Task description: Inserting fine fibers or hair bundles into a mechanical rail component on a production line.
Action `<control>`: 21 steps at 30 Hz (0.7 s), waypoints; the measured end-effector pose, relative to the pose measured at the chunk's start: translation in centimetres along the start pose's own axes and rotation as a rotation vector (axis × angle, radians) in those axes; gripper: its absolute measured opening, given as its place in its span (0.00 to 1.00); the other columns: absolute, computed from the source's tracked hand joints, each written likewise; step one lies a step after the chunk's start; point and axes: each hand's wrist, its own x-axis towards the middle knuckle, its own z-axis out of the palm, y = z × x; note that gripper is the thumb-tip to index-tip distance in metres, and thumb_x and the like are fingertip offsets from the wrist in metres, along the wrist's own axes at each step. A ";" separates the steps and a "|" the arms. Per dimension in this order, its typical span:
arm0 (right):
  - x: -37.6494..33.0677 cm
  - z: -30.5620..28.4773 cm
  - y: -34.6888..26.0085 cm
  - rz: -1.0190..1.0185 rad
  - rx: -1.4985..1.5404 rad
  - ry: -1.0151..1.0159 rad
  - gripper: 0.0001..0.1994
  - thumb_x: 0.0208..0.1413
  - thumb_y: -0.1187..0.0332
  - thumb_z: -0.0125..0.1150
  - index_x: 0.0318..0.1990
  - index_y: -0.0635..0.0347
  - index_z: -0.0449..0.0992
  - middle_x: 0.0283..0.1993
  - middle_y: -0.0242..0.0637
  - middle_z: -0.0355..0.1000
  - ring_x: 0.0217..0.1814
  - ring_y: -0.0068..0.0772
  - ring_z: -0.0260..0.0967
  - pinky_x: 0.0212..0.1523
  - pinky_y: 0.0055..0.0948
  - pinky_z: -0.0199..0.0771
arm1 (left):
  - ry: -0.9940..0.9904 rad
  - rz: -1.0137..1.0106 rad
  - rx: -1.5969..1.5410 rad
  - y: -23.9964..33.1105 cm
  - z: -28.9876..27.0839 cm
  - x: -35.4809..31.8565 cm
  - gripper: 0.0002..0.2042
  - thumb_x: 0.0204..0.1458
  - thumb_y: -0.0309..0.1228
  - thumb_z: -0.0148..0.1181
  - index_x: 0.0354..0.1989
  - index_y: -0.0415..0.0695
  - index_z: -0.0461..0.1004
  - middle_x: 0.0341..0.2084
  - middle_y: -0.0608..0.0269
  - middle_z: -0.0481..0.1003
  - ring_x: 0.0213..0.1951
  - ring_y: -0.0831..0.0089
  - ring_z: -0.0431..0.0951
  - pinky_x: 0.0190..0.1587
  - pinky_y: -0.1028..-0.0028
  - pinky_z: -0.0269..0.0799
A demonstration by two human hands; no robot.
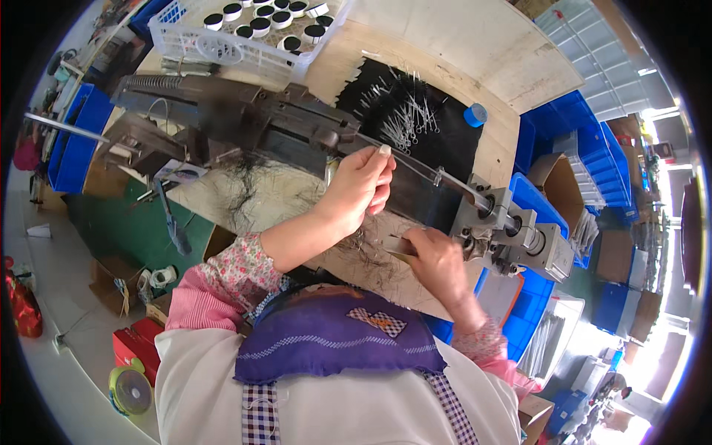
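My left hand [356, 185] is closed in a pinch in front of a bench machine [282, 122], beside its long thin metal rod [430, 172]. Whatever sits between its fingertips is too small to make out. Lower and to the right, my right hand [441, 267] is closed on a thin flat piece [400, 248], whose kind I cannot tell. The hand is just left of the metal clamp block [482, 215] at the rod's right end. Behind the rod, a pile of thin looped metal wires [408, 122] lies on a black mat [452, 144].
A white plastic basket [222, 48] holds several round black-topped pieces at the back left. Near the mat's far right corner stands a blue roll [475, 115]. Loose dark wire scraps [241, 193] litter the bench. Blue bins [571, 126] stand on the right.
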 end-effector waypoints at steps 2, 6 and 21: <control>0.7 -4.1 -0.4 -0.081 0.084 0.005 0.09 0.42 0.80 0.58 0.34 0.61 0.73 0.29 0.42 0.73 0.32 0.42 0.73 0.34 0.35 0.73 | 0.020 0.137 0.062 -0.6 0.5 0.1 0.13 0.64 0.39 0.46 0.30 0.45 0.65 0.15 0.75 0.56 0.13 0.83 0.55 0.15 0.78 0.49; 8.6 -8.4 0.0 -0.089 -0.106 0.385 0.11 0.49 0.79 0.51 0.41 0.60 0.72 0.36 0.43 0.72 0.38 0.49 0.71 0.36 0.40 0.73 | 0.104 0.219 0.102 -1.4 0.4 0.8 0.13 0.63 0.39 0.48 0.29 0.45 0.69 0.14 0.76 0.58 0.15 0.86 0.55 0.18 0.81 0.50; 13.7 -6.0 0.8 0.132 0.559 -0.410 0.11 0.58 0.71 0.55 0.41 0.73 0.76 0.31 0.38 0.76 0.29 0.23 0.74 0.31 0.23 0.77 | 0.128 0.249 -0.065 -1.6 0.5 -0.3 0.13 0.62 0.36 0.50 0.27 0.44 0.70 0.12 0.74 0.61 0.13 0.84 0.54 0.18 0.80 0.50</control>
